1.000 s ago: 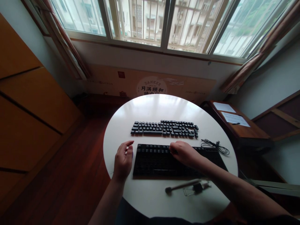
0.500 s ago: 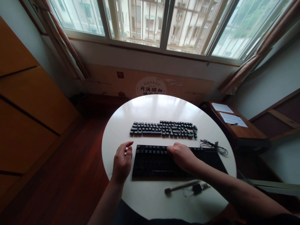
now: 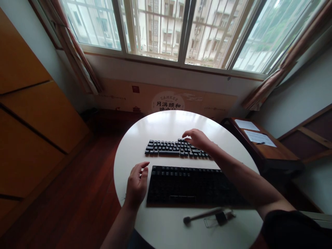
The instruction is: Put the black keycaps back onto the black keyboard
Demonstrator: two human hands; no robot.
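A black keyboard [image 3: 207, 188] lies on the white round table, with keycaps along its upper rows and a mostly dark, bare-looking body below. Beyond it, loose black keycaps [image 3: 166, 147] are laid out in rows. My right hand [image 3: 196, 137] is over the far edge of these keycaps, its thumb and forefinger slightly apart, with no keycap visible between them. At the keyboard's left edge, my left hand [image 3: 137, 181] rests on its side, fingers loosely curved and thumb apart, holding nothing. My right forearm hides the right-hand keycaps and part of the keyboard.
Near the table's front lie a brush-like tool [image 3: 202, 215] and a wire keycap puller with a black part [image 3: 221, 218]. The round white table [image 3: 166, 224] has a curved edge. To the right, a wooden side table [image 3: 275, 152] bears papers [image 3: 260, 138] and a pen.
My right hand has left the keyboard's upper rows and moved away from me to the loose keycaps, its fingers loosening. My left hand stays beside the keyboard. The view has tilted up slightly.
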